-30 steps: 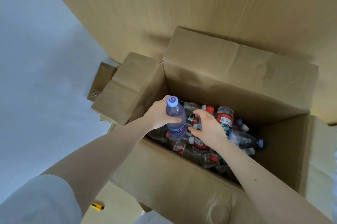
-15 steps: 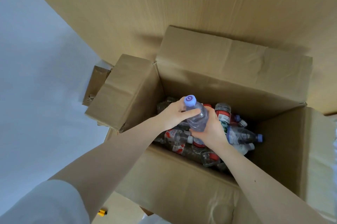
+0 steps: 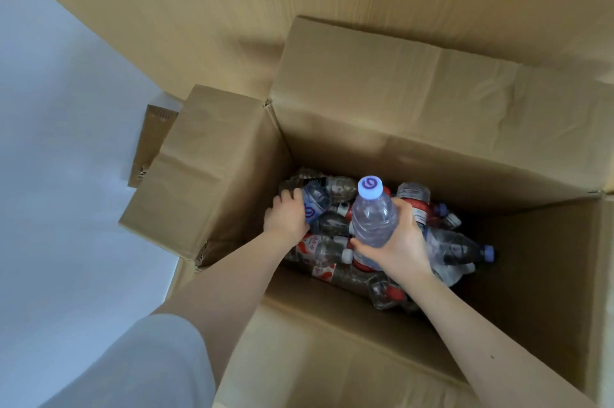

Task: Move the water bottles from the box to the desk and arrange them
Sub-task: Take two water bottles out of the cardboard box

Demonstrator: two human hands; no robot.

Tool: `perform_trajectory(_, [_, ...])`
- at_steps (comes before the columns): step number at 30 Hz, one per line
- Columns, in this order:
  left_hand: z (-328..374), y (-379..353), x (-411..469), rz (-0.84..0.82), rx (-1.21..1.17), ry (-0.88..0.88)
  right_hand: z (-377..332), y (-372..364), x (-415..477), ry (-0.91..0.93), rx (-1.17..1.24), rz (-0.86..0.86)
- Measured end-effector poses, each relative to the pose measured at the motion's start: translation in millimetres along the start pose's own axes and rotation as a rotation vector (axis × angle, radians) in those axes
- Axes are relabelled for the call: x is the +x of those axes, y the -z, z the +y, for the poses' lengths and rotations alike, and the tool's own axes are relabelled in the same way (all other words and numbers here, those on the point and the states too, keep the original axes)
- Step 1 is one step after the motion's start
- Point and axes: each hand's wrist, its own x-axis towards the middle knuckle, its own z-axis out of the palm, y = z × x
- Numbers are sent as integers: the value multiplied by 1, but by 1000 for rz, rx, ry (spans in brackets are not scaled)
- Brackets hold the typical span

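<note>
You passed the purple-capped bottle (image 3: 373, 218) to your right hand (image 3: 397, 243) (fingers wrapped round it). Your left hand (image 3: 287, 218) now curls onto a second bottle (image 3: 314, 203) in the box (image 3: 432, 158). Likely two per trip.

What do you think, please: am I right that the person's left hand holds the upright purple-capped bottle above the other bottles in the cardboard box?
Not quite: the head view shows that it is the right hand that holds the upright purple-capped bottle above the other bottles in the cardboard box. The left hand grips a lying bottle down in the box.
</note>
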Motion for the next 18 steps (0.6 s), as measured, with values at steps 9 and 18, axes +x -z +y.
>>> perform_trajectory(9, [2, -32, 33, -52, 95, 60, 11, -11, 8, -3, -27, 25])
perform_trajectory(18, [7, -37, 40, -48, 152, 29, 10, -11, 7, -5, -15, 10])
